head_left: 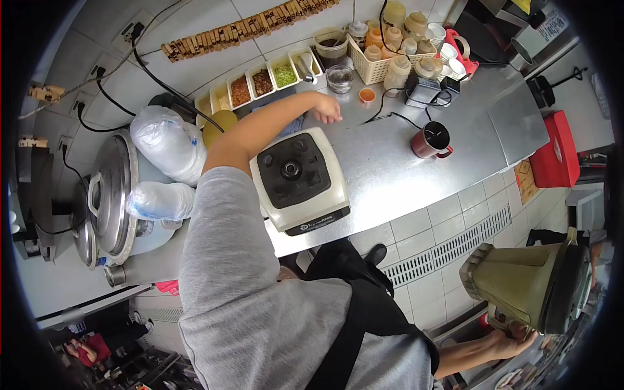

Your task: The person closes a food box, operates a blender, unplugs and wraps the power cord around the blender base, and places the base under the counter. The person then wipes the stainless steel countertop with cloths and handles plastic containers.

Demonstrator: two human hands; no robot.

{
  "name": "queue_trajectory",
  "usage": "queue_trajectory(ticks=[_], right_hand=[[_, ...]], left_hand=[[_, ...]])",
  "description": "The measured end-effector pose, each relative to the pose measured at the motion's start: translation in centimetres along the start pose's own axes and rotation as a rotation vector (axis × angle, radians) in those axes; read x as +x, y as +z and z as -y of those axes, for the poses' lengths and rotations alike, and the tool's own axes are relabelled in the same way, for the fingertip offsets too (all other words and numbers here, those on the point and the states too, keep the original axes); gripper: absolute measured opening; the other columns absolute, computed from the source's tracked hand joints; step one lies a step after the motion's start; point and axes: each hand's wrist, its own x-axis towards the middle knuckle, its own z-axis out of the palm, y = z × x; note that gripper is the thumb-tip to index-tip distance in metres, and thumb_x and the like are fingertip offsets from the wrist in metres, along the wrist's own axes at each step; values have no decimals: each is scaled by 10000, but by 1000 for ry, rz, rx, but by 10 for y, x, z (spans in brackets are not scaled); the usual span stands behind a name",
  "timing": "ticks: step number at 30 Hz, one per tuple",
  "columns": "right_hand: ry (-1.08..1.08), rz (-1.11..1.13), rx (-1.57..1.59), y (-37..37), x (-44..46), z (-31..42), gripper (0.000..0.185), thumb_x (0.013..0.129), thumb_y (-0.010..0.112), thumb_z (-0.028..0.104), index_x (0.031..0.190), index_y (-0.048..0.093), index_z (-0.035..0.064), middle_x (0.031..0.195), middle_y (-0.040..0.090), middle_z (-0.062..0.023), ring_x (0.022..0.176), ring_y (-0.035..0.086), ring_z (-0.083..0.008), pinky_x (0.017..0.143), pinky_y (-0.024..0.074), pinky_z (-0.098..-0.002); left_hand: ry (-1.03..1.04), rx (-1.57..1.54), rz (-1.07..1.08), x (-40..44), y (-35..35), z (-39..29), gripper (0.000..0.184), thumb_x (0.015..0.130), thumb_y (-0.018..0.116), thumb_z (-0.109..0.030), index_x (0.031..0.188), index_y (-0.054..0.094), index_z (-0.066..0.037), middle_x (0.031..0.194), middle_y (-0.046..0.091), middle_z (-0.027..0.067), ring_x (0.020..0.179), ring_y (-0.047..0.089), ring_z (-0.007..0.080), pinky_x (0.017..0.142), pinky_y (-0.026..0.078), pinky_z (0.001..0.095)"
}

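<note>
On the right, my right hand (510, 342) grips the handle of a blender jar (513, 283) with a dark lid, held tilted on its side away from the counter. The jar's walls look greenish and cloudy. My left hand (327, 108) reaches across the counter, its fingers loosely bent and apart with nothing visible in them. Under that forearm is a folded blue cloth (290, 125), partly hidden. The white blender base (299, 179) stands below my left forearm, its black top bare around the drive socket.
A steel counter (383, 188) holds a row of topping containers (261, 81), a basket of sauce bottles (370, 68), a red mug (430, 141) and a small orange cup (366, 96). Bagged cups (168, 144) and a large lidded pot (114, 195) stand left. Cords cross the counter.
</note>
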Motion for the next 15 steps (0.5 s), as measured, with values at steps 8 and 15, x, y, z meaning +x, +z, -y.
queue_trajectory(ticks=[8,15], right_hand=[[144,218,63,12,0,9,307,859,540,193,574,480,94,506,363,16,475,332,-100,486,291,-248],[243,313,146,0,21,-11,332,870,543,192,566,438,107,518,333,22,487,306,-100,497,274,-240]], left_hand=[[369,98,-511,-131,36,-42,346,890,566,-324,1084,584,-38,1035,624,87,943,592,192,842,463,331],[349,164,-876,-235,137,-115,361,853,606,-300,1057,607,-2,1060,612,146,983,588,245,855,453,324]])
